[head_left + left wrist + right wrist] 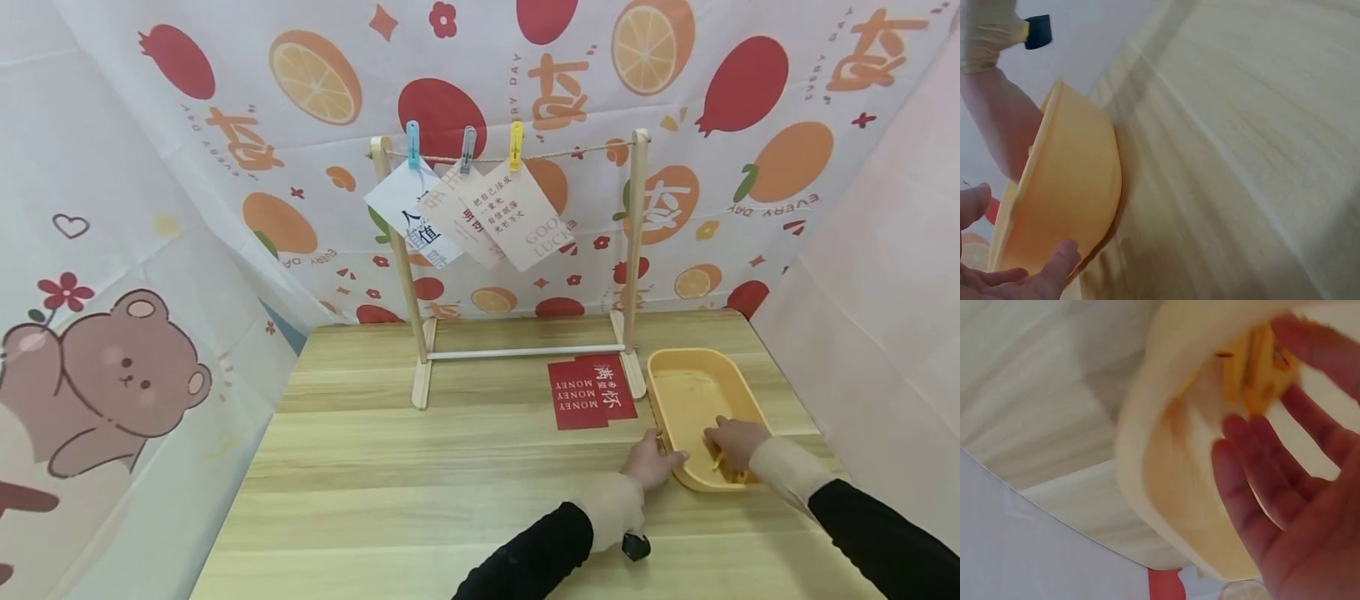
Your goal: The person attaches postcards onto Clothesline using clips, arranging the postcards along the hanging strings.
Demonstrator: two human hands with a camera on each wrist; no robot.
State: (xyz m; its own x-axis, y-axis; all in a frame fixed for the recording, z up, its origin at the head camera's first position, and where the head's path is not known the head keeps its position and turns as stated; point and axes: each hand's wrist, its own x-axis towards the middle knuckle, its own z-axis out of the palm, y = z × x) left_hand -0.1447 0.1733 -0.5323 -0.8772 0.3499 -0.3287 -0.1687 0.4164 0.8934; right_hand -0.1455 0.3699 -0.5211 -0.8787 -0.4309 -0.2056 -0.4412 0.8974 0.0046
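Observation:
A yellow plastic basin stands at the right of the table. My right hand reaches down into it, and in the right wrist view its fingers are spread around several yellow clothespins. Whether a fingertip touches a clothespin is not clear. My left hand is at the basin's near left side, fingers extended along its wall and rim. Beyond the left hand, overlapping red cards with white print lie on the table.
A wooden rack with a string stands at the back. Three printed cards hang there from blue, grey and yellow clothespins. Patterned cloth covers the wall behind the wooden table.

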